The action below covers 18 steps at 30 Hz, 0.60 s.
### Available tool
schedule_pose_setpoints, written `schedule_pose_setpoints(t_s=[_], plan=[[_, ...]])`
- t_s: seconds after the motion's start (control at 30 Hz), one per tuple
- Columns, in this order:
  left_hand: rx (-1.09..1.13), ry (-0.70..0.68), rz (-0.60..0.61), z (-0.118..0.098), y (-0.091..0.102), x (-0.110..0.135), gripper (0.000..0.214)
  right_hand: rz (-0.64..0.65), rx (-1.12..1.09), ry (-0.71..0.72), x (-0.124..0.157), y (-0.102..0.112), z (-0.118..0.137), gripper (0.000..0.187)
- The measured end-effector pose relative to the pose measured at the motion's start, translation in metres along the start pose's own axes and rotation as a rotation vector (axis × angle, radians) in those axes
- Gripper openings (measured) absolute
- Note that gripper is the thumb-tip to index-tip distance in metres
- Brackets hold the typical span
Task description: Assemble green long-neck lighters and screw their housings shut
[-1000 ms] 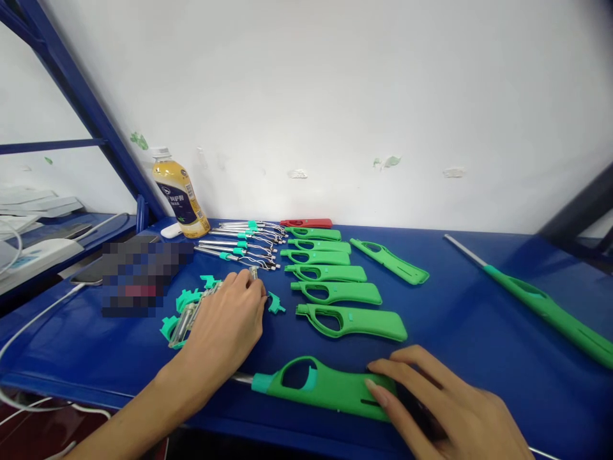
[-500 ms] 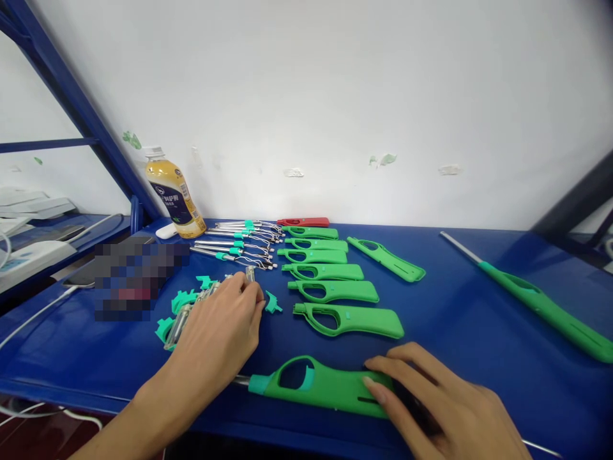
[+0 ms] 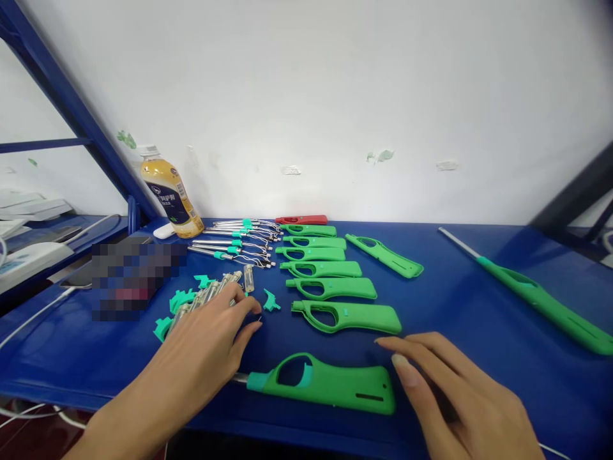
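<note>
Over the left part of the blue table my left hand [image 3: 211, 329] has thumb and forefinger parted, with no held thing visible. Its fingers are beside several clear lighter fuel tanks [image 3: 208, 295], partly hidden by the hand. A single tank [image 3: 248, 278] and a teal trigger [image 3: 271, 300] lie just beyond its fingertips. Near the front edge rests a green stick lighter [image 3: 335, 383] with a teal trigger and a metal tube partly covered by my left wrist. My right hand [image 3: 460, 396] hovers at its handle end, fingers apart, apart from the lighter.
Green handle shells [image 3: 354, 316] lie in a column behind, with a red one [image 3: 301, 220] at the back. Metal tubes with wires [image 3: 230, 246] lie to their left. A drink bottle [image 3: 171, 195] stands by the wall. Another green stick lighter [image 3: 536, 294] lies far right.
My right hand has come off the front lighter's handle and moved slightly right. My left hand's fingers have drawn back toward me and parted, uncovering the single clear tank.
</note>
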<state>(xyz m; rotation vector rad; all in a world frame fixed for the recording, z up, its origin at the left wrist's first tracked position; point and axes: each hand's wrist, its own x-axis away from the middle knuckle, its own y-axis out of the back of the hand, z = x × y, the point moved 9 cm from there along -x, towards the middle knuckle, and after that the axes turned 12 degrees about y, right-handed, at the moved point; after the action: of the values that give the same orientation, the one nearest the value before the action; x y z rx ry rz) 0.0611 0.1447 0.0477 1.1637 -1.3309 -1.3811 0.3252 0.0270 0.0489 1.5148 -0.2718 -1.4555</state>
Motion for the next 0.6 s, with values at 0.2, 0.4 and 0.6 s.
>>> schedule_pose_setpoints(t_s=[0.2, 0.4, 0.6], plan=[[0.027, -0.027, 0.023, -0.003, -0.008, -0.005, 0.030, -0.018, 0.079, -0.087, -0.001, 0.005, 0.000, 0.042], [0.082, -0.021, -0.039, 0.000, -0.003, 0.000, 0.034, -0.036, 0.191, -0.073, -0.003, 0.007, 0.003, 0.033], [0.307, -0.004, -0.066, -0.004, 0.005, 0.019, 0.031, -0.058, 0.261, -0.118, -0.003, 0.011, 0.000, 0.029]])
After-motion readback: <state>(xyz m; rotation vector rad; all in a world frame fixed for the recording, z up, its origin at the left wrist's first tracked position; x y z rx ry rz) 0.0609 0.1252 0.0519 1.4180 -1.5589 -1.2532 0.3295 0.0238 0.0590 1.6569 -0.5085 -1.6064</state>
